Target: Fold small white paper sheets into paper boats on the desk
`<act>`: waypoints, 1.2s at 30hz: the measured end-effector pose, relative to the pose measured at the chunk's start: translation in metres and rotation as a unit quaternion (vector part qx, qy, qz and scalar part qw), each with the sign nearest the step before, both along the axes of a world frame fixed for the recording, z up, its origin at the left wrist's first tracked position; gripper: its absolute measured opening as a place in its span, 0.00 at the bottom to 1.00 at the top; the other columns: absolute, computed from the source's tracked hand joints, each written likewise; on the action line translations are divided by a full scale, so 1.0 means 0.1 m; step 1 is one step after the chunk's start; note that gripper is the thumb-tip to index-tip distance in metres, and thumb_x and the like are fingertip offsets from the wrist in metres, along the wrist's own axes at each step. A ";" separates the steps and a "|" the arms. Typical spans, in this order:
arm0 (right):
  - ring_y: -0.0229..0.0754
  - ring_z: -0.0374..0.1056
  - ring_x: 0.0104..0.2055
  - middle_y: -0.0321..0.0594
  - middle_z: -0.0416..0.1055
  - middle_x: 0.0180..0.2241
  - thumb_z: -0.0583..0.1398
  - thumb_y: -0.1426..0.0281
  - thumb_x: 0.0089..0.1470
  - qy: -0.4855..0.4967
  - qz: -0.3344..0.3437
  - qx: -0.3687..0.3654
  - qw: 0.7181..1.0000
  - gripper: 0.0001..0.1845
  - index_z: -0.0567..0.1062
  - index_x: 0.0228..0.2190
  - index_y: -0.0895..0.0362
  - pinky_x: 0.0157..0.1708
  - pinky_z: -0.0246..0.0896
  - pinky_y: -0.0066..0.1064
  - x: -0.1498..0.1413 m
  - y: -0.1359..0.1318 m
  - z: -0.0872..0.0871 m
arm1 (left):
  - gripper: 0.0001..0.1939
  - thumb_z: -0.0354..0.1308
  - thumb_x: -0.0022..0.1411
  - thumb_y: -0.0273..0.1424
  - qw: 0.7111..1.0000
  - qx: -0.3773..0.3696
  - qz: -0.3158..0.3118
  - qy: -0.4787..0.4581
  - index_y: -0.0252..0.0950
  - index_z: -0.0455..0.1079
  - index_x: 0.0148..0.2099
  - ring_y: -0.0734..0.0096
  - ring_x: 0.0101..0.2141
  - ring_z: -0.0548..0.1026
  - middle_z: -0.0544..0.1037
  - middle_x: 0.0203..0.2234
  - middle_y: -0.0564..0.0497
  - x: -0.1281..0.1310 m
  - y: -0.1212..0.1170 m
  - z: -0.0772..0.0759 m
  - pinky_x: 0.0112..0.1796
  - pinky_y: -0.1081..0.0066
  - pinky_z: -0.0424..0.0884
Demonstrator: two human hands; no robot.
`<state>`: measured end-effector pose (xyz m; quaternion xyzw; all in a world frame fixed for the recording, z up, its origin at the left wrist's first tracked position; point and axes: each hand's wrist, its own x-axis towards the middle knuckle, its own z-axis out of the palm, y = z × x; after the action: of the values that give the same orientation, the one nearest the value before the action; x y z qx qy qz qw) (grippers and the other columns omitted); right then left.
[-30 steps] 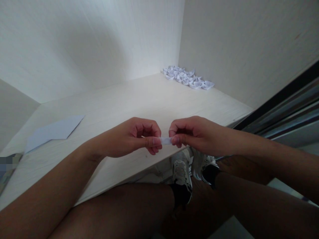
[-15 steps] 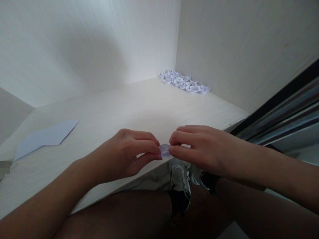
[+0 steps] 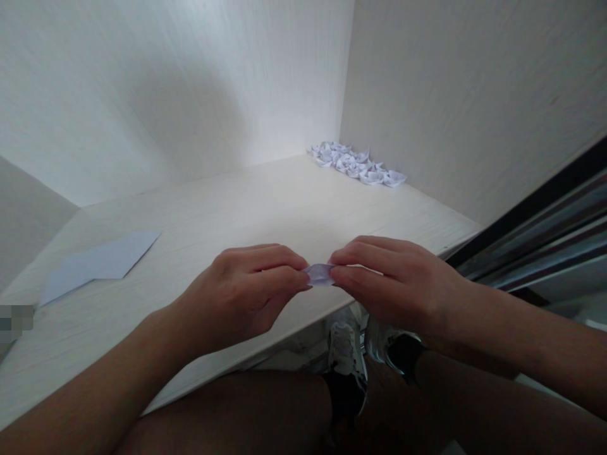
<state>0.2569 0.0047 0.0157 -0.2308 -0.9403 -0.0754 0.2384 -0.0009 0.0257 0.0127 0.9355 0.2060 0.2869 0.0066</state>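
Between my two hands is a small folded piece of white paper, held near the front edge of the white surface. My left hand pinches its left end between thumb and fingers. At the right end, the fingertips of my right hand are closed on the same paper. Its middle shows between the fingertips; both ends are hidden. In the far right corner lies a cluster of several small folded paper boats.
A stack of white paper sheets lies on the left of the white surface. Pale panels stand behind and at both sides. A dark-edged frame borders the right. Below the front edge are my legs and shoes.
My fingertips have shifted on the folded paper, which now shows a flatter, wider shape between them. The whole view has moved slightly, so the surroundings sit a little lower and farther right.
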 end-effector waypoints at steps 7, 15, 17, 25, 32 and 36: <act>0.42 0.72 0.39 0.48 0.77 0.41 0.55 0.75 0.69 0.051 -0.006 0.044 0.998 0.08 0.75 0.42 0.60 0.36 0.70 0.32 -0.03 -0.01 -0.03 | 0.06 0.62 0.66 0.22 0.998 0.043 -0.004 -0.050 0.37 0.76 0.41 0.73 0.34 0.82 0.85 0.37 0.50 0.04 -0.01 -0.02 0.35 0.77 0.77; 0.39 0.72 0.35 0.42 0.77 0.37 0.60 0.77 0.65 0.120 -0.039 0.017 0.992 0.06 0.76 0.37 0.56 0.31 0.68 0.30 -0.11 0.04 -0.13 | 0.05 0.63 0.65 0.20 0.998 0.026 -0.011 -0.059 0.34 0.76 0.40 0.75 0.34 0.81 0.84 0.36 0.49 0.03 0.02 0.01 0.36 0.78 0.76; 0.39 0.73 0.35 0.41 0.78 0.37 0.61 0.77 0.65 0.131 -0.044 0.001 0.990 0.06 0.76 0.36 0.56 0.31 0.68 0.30 -0.12 0.05 -0.14 | 0.05 0.63 0.65 0.20 0.998 0.023 -0.012 -0.054 0.34 0.76 0.40 0.75 0.34 0.81 0.84 0.36 0.49 0.03 0.03 0.02 0.36 0.78 0.76; 0.40 0.76 0.37 0.44 0.80 0.36 0.61 0.74 0.65 0.150 -0.042 -0.062 0.986 0.05 0.77 0.35 0.60 0.35 0.70 0.29 -0.17 0.08 -0.11 | 0.03 0.67 0.64 0.23 0.994 -0.001 -0.006 -0.108 0.34 0.77 0.41 0.73 0.40 0.84 0.86 0.40 0.46 0.07 0.04 -0.01 0.42 0.77 0.78; 0.37 0.76 0.37 0.43 0.80 0.36 0.62 0.74 0.65 0.170 -0.016 -0.064 0.983 0.04 0.78 0.36 0.59 0.36 0.70 0.27 -0.18 0.04 -0.10 | 0.04 0.67 0.63 0.22 0.994 0.003 0.004 -0.110 0.35 0.77 0.38 0.75 0.35 0.84 0.87 0.36 0.50 0.06 0.01 0.04 0.36 0.79 0.76; 0.37 0.76 0.35 0.40 0.80 0.34 0.62 0.75 0.64 0.179 -0.020 -0.096 0.979 0.05 0.78 0.35 0.58 0.34 0.69 0.27 -0.18 0.04 -0.11 | 0.04 0.66 0.63 0.22 0.996 -0.008 0.001 -0.094 0.35 0.77 0.37 0.75 0.33 0.83 0.86 0.35 0.50 0.05 0.01 0.07 0.33 0.78 0.76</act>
<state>0.2388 0.0086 0.0045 -0.2815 -0.8804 0.0528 0.3781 0.0039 0.0270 0.0197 0.9042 0.2073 0.3720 0.0334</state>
